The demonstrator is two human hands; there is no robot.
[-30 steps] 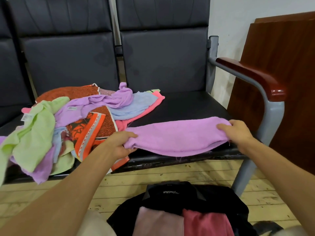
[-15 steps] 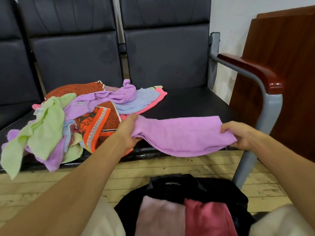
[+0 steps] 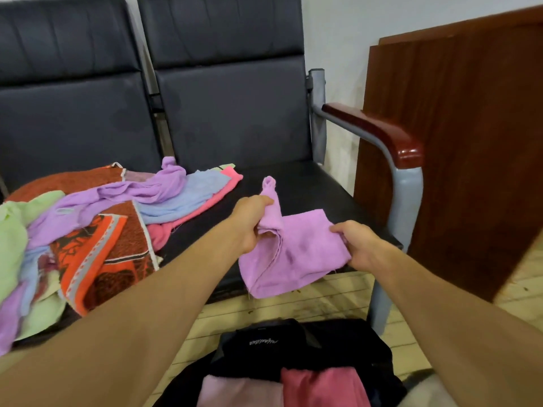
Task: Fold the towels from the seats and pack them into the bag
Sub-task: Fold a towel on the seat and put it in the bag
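Hands point(image 3: 249, 223) point(image 3: 357, 245) pinch purple towel point(image 3: 296, 251); bag point(image 3: 264, 342) script unreadable.

Dark padded seats point(image 3: 264, 118) against a white wall point(image 3: 352, 30), wooden plank floor point(image 3: 323, 301).

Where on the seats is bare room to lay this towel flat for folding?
The right seat is bare between the towel pile and the armrest, behind the purple towel that both hands hold. The left seat is crowded with towels, and the pink one spills onto the right seat. The bag already holds folded towels.
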